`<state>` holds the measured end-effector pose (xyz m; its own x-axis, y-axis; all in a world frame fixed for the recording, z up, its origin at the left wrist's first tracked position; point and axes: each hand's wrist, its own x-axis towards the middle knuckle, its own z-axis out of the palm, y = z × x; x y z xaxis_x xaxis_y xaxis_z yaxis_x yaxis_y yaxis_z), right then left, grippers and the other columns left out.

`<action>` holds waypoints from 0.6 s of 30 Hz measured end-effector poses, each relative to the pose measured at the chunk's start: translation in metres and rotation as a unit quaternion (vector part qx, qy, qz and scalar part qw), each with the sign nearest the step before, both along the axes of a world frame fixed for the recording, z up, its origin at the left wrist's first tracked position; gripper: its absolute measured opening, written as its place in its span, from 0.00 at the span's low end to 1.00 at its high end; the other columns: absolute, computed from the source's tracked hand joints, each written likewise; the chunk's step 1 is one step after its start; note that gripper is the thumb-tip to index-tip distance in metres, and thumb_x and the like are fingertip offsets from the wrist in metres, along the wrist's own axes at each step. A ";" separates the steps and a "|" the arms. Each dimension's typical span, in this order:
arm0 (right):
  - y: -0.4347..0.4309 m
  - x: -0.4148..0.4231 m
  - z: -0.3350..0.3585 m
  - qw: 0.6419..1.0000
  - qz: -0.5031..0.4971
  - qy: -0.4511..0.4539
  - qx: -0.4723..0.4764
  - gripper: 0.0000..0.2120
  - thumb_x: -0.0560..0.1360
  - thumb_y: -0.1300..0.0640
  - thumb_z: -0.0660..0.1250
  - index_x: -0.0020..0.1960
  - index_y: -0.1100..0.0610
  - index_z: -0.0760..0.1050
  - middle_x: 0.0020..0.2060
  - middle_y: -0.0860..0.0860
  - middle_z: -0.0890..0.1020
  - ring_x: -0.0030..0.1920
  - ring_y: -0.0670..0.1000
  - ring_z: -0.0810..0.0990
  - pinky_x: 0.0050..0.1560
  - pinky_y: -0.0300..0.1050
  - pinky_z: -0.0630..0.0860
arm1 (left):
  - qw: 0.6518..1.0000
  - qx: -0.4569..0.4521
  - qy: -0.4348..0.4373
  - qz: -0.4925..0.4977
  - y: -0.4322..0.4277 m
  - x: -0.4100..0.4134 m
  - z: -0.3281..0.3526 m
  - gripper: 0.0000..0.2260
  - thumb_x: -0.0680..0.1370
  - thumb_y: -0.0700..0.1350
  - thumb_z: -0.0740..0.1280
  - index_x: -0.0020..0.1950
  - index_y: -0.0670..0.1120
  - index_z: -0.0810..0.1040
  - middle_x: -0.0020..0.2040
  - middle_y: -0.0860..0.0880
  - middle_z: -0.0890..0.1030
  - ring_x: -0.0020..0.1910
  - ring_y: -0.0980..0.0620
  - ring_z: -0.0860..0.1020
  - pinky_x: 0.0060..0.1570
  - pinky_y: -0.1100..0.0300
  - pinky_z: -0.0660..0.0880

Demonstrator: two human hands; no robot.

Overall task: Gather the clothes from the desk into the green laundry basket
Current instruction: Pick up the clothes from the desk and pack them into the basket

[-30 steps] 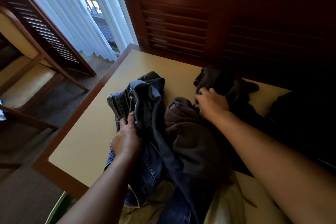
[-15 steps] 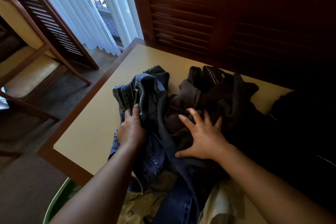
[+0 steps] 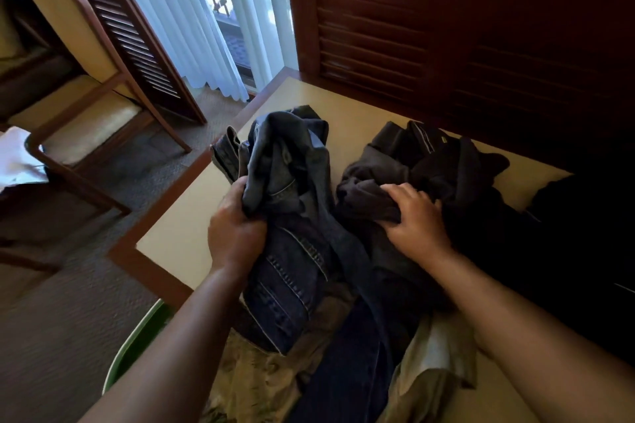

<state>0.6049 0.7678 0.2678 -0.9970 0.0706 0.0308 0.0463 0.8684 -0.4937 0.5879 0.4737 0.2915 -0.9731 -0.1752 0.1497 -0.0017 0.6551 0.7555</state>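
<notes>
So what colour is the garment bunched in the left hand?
Blue denim jeans, with paler stitched seams, gripped by the left hand; the head view shows it.

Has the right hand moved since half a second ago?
Yes. The right hand, flat then, is now fisted on the dark grey garment, slightly farther from the desk's near edge.

Jeans (image 3: 292, 216) left of sweatshirt (image 3: 395, 175) — on desk (image 3: 178, 223)

Bare desk (image 3: 178, 216) lies open left of the clothes (image 3: 309, 216); louvered panel (image 3: 412, 45) walls the far edge.
</notes>
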 end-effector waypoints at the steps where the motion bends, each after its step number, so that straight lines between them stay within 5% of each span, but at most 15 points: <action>1: -0.007 0.002 0.002 0.999 -0.007 0.047 -0.008 0.23 0.72 0.46 0.68 0.66 0.45 0.72 0.58 0.49 0.79 0.57 0.63 0.78 0.59 0.68 0.72 | 1.000 0.012 0.020 0.005 -0.007 0.003 0.006 0.25 0.72 0.37 0.71 0.66 0.55 0.78 0.54 0.50 0.84 0.51 0.47 0.81 0.46 0.59 0.75; 5: -0.052 0.005 0.032 0.982 0.009 0.188 -0.022 0.25 0.68 0.51 0.69 0.66 0.48 0.72 0.57 0.51 0.78 0.55 0.62 0.77 0.58 0.68 0.72 | 0.994 0.060 0.080 0.052 -0.040 0.018 0.030 0.24 0.73 0.35 0.71 0.66 0.53 0.79 0.52 0.55 0.83 0.49 0.58 0.78 0.45 0.75 0.69; 9: -0.119 0.006 0.067 0.960 0.057 0.272 -0.046 0.24 0.70 0.52 0.68 0.65 0.49 0.73 0.58 0.53 0.78 0.56 0.62 0.77 0.61 0.71 0.69 | 0.983 0.092 0.104 0.121 -0.087 0.034 0.048 0.22 0.73 0.36 0.71 0.66 0.49 0.79 0.51 0.54 0.83 0.48 0.59 0.80 0.47 0.70 0.74; 13: -0.190 0.013 0.089 0.937 0.098 0.325 -0.082 0.21 0.71 0.55 0.69 0.64 0.53 0.76 0.57 0.54 0.79 0.57 0.61 0.78 0.62 0.71 0.68 | 0.964 0.130 0.149 0.178 -0.141 0.062 0.063 0.23 0.73 0.33 0.71 0.68 0.43 0.78 0.53 0.53 0.83 0.48 0.72 0.78 0.51 0.72 0.73; 18: -0.282 0.038 0.097 0.915 0.119 0.346 -0.170 0.16 0.74 0.59 0.72 0.61 0.58 0.79 0.55 0.54 0.80 0.56 0.59 0.78 0.59 0.67 0.71 | 0.949 0.132 0.174 0.227 -0.220 0.109 0.069 0.22 0.76 0.39 0.73 0.70 0.45 0.77 0.58 0.57 0.83 0.55 0.67 0.80 0.56 0.68 0.76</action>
